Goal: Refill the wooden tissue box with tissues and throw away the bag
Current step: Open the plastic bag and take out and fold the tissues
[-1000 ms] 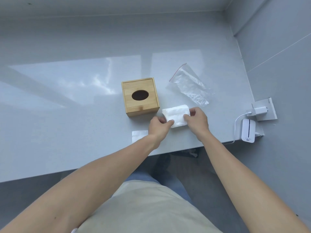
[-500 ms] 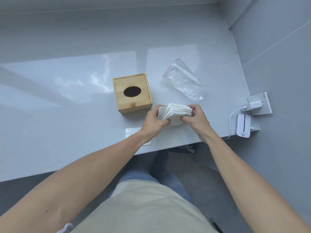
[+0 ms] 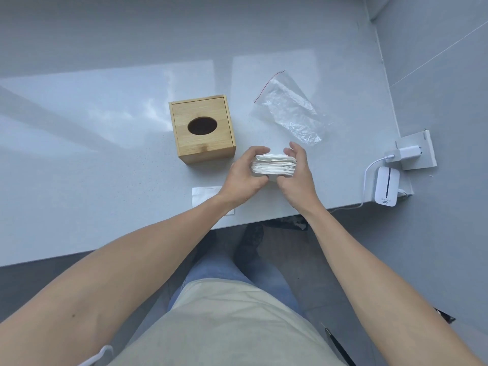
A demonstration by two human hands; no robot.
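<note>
A white stack of tissues (image 3: 273,166) is held between both hands just above the grey counter, its folded edges facing me. My left hand (image 3: 244,175) grips its left side and my right hand (image 3: 297,175) grips its right side. The wooden tissue box (image 3: 203,130) stands just to the left and behind, lid on, with a dark oval slot on top. An empty clear plastic bag (image 3: 289,112) with a red seal strip lies flat behind the hands to the right.
A small white paper slip (image 3: 204,195) lies on the grey counter (image 3: 105,167) near its front edge, partly under my left wrist. At the right stand a wall socket with a white charger (image 3: 408,153) and a white device (image 3: 386,190) on a cable. A grey wall borders the counter's right side.
The tissue stack lay flat on the counter under both hands; it has been lifted and turned on edge, and both hands now squeeze it from the sides.
</note>
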